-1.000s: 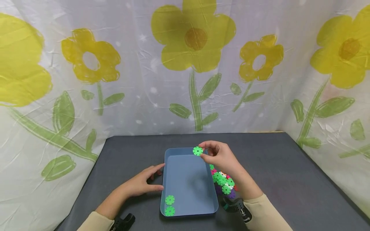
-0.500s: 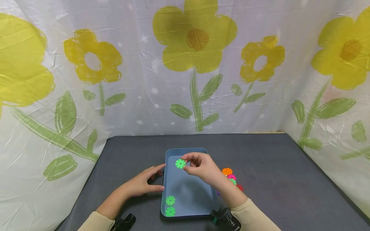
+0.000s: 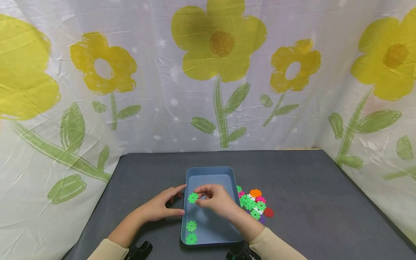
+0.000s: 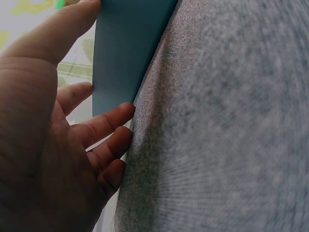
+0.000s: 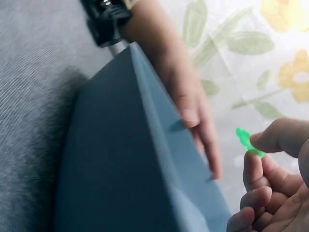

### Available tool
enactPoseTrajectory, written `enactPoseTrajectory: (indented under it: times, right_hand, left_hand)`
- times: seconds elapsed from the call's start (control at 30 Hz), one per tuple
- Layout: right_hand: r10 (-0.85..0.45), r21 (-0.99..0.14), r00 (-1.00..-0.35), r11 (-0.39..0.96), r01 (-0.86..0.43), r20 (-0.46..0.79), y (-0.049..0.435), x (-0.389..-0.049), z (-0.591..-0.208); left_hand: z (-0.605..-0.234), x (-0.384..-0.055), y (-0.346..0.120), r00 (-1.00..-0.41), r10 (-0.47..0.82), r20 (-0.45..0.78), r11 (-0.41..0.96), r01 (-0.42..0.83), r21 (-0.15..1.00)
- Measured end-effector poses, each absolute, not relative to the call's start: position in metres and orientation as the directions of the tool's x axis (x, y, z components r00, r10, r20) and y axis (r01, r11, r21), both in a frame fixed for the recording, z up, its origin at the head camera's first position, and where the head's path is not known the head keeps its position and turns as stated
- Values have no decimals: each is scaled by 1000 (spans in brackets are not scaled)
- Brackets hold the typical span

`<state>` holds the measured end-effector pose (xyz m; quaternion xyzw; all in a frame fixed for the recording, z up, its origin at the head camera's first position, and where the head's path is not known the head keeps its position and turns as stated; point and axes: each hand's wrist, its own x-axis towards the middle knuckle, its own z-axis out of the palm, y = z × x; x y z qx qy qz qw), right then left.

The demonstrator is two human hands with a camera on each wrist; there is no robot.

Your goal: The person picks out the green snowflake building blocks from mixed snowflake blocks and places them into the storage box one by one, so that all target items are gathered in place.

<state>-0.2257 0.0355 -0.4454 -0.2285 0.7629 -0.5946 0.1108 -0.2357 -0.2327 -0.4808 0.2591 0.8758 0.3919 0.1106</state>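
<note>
A green notched plastic disc (image 3: 193,198) is pinched between the thumb and fingertips of my right hand (image 3: 214,199), over the left part of a blue-grey tray (image 3: 214,231). The right wrist view shows that disc (image 5: 245,139) nearly edge-on at the thumb. In the tray's near left corner lie two more green discs (image 3: 191,232), one behind the other. My left hand (image 3: 162,204) touches the tray's left side with thumb and fingertips. From the left wrist, those fingers (image 4: 104,126) look extended along the tray's outer wall (image 4: 123,53).
Right of the tray, a pile of notched discs (image 3: 250,204) in green, orange, pink, white, red and purple lies on the dark grey table (image 3: 308,202). A flower-printed curtain (image 3: 156,90) hangs behind and at both sides.
My right hand has carried the green disc from the tray's far right corner leftward and nearer, uncovering the pile on the right. The left hand has stayed at the tray's side.
</note>
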Motion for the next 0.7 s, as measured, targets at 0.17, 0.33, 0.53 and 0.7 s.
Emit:
enactPoseTrajectory:
  times: [0.17, 0.33, 0.53, 0.7]
  right_hand:
    - [-478, -945, -875, 250, -213, 71, 31, -227, -457]
    - [-470, -926, -881, 305, -222, 57, 28, -225, -464]
    - [-478, -863, -878, 438, -250, 13, 25, -220, -470]
    - [-487, -808, -873, 508, -299, 16, 24, -218, -471]
  left_hand:
    - [-481, -236, -233, -836, 548, 12, 550, 372, 748]
    - [-483, -237, -233, -834, 551, 24, 547, 383, 744]
    - [-482, -236, -234, -830, 557, 26, 533, 382, 755]
    - [-483, -236, -234, -828, 559, 37, 531, 392, 751]
